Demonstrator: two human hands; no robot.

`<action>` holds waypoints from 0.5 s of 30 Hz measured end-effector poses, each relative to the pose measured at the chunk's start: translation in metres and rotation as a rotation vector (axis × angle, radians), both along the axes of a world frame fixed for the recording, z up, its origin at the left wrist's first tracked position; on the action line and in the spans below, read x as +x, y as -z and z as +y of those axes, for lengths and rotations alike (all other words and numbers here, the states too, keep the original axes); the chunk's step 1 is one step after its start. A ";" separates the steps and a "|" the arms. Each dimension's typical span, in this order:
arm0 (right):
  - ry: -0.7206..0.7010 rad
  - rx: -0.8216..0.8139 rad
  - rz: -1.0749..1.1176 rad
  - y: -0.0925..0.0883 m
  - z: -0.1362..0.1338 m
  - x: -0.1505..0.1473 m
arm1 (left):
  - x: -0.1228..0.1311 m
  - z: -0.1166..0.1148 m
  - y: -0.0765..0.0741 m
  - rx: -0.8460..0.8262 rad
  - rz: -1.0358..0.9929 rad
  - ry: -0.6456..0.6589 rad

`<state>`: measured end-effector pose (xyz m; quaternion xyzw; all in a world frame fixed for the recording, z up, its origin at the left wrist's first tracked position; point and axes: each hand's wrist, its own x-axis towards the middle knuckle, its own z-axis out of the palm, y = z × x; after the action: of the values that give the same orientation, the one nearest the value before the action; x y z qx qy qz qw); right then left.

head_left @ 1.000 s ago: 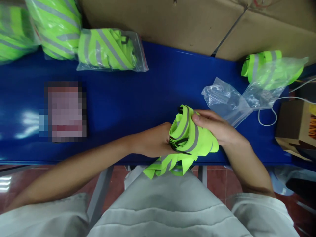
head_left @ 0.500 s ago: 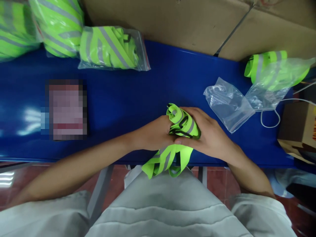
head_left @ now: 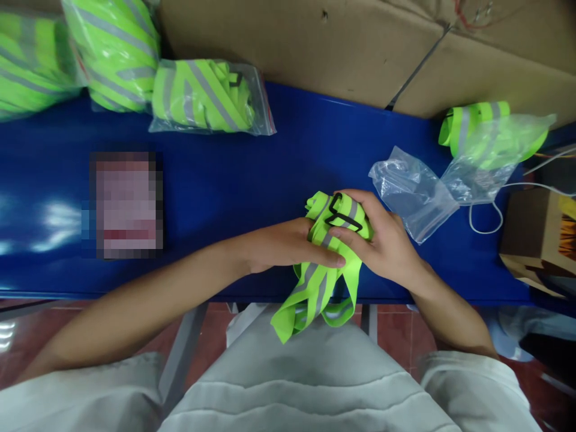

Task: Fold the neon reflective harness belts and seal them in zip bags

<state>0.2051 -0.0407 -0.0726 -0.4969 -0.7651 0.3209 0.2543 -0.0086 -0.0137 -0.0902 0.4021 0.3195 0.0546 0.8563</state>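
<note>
A neon green strap vest with grey reflective stripes [head_left: 320,282] is bunched between both hands at the near edge of the blue table [head_left: 225,192]. My left hand [head_left: 283,246] presses its fingers over the bundle from the left. On the right, my right hand [head_left: 382,240] wraps round the rolled upper part, where a black buckle shows. Loose ends of the straps hang off the table edge toward my lap.
Empty clear plastic bags [head_left: 411,192] lie just right of my hands, with another green vest [head_left: 477,123] behind them. Bagged green vests [head_left: 207,96] sit at the back left. Cardboard boxes [head_left: 342,42] line the far side; a small carton [head_left: 535,240] stands at the right edge.
The roll has loosened: more strap now hangs below the table edge. My left fingers have slid over the bundle, and my right hand has shifted up around its top.
</note>
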 end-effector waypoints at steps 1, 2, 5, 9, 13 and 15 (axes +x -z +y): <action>0.012 0.007 0.005 -0.001 -0.001 0.000 | 0.001 -0.002 0.000 -0.034 -0.014 -0.002; 0.024 0.011 0.013 -0.002 -0.001 0.001 | 0.003 -0.005 0.000 -0.069 -0.028 -0.012; 0.047 0.005 0.048 -0.004 -0.001 0.005 | 0.008 -0.012 0.002 -0.129 -0.042 -0.073; 0.056 -0.041 0.067 -0.003 0.002 0.011 | 0.010 -0.014 0.004 -0.121 -0.124 -0.068; 0.135 0.086 -0.008 -0.001 0.005 0.011 | 0.010 -0.012 0.006 -0.068 -0.101 -0.067; 0.171 0.180 -0.056 0.002 0.004 0.007 | 0.012 -0.013 0.007 -0.031 -0.030 -0.098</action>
<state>0.2121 -0.0363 -0.0742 -0.5442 -0.7526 0.2139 0.3029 0.0030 -0.0271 -0.0972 0.3721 0.3266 0.0974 0.8634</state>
